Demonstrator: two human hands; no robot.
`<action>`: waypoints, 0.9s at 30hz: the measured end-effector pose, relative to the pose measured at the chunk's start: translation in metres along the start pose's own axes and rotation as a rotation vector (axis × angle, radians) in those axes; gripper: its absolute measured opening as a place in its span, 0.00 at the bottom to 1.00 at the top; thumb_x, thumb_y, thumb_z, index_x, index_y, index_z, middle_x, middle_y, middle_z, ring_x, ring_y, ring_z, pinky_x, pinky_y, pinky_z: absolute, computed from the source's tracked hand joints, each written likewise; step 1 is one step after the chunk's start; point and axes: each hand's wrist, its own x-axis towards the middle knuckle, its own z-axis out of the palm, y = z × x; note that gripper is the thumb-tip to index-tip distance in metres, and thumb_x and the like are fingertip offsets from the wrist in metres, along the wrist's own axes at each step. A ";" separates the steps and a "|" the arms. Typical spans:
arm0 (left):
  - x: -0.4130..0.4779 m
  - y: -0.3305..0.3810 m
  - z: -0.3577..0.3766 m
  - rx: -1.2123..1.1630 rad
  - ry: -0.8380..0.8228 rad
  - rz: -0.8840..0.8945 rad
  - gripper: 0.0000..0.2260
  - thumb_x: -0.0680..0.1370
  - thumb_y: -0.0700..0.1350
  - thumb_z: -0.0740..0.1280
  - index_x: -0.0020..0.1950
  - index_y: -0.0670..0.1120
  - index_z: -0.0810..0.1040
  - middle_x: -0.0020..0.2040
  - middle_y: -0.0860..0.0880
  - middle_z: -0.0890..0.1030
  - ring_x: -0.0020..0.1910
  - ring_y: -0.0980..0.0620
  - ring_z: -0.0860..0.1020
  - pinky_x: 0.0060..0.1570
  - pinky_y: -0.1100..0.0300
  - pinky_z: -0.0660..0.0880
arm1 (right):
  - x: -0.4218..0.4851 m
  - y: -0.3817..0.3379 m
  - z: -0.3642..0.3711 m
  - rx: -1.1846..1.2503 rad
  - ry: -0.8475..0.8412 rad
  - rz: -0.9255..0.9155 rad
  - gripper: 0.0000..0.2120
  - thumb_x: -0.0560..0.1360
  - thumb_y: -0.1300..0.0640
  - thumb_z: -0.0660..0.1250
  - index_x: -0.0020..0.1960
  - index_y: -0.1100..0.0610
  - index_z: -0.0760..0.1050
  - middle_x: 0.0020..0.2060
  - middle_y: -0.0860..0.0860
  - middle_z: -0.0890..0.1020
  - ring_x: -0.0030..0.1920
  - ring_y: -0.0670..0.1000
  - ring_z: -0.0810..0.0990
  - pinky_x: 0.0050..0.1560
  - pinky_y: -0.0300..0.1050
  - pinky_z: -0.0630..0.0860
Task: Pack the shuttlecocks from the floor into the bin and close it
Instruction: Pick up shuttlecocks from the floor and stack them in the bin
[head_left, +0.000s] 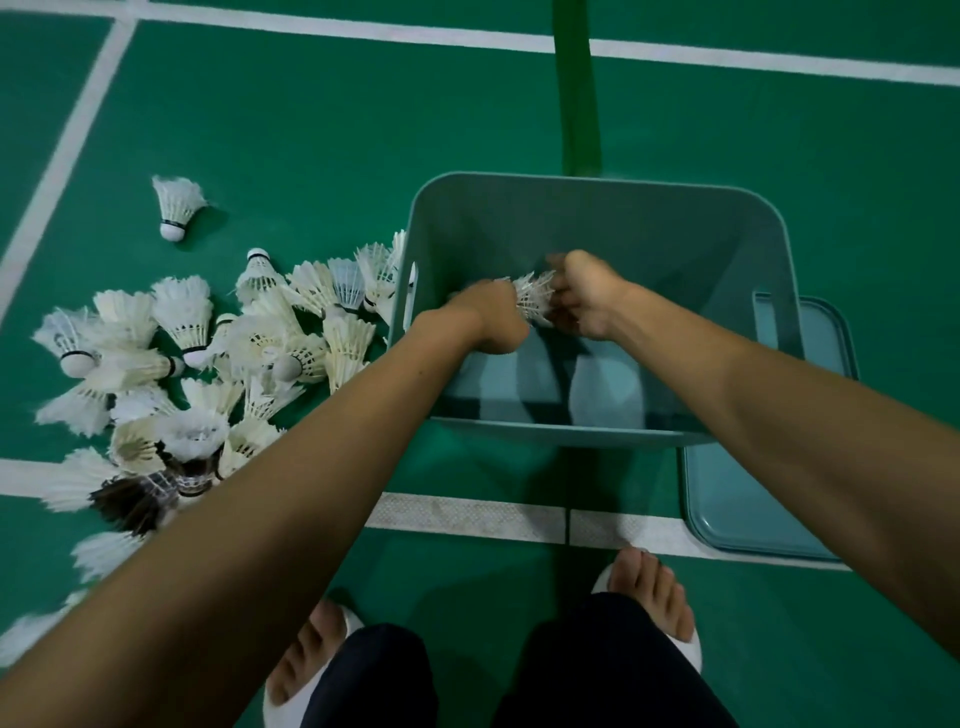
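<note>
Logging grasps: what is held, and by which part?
Left hand and right hand grip white shuttlecocks from opposite sides over the bin; feathers show between.

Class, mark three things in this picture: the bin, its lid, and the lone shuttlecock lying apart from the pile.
bin (597, 179), head view, on its far rim.
lid (753, 499), head view, on its flat face right of the bin.
lone shuttlecock (176, 200), head view, on its feather skirt.

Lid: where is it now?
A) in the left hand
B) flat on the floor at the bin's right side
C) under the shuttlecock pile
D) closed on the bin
B: the lid lies flat on the floor beside the right wall of the open bin; the left hand and right hand grip shuttlecocks over it.
</note>
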 end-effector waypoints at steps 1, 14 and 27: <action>-0.006 0.002 -0.003 -0.031 0.037 0.012 0.15 0.75 0.43 0.62 0.58 0.39 0.79 0.60 0.39 0.81 0.55 0.40 0.79 0.59 0.50 0.78 | -0.006 -0.002 -0.003 -0.006 0.024 -0.006 0.12 0.83 0.52 0.59 0.53 0.58 0.77 0.38 0.55 0.78 0.33 0.52 0.74 0.30 0.37 0.72; -0.197 -0.100 -0.002 -0.700 1.246 -0.218 0.05 0.77 0.38 0.65 0.48 0.45 0.80 0.39 0.54 0.80 0.39 0.57 0.78 0.39 0.57 0.77 | -0.224 0.007 0.068 -0.085 -0.310 -0.563 0.11 0.80 0.56 0.66 0.45 0.61 0.82 0.40 0.57 0.87 0.37 0.51 0.81 0.31 0.40 0.75; -0.179 -0.201 0.105 -0.208 0.968 -0.547 0.33 0.67 0.54 0.79 0.64 0.41 0.70 0.62 0.39 0.71 0.59 0.38 0.73 0.54 0.46 0.75 | -0.134 0.099 0.192 -1.104 -0.120 -0.774 0.20 0.72 0.66 0.68 0.63 0.59 0.70 0.57 0.57 0.72 0.57 0.57 0.72 0.55 0.54 0.76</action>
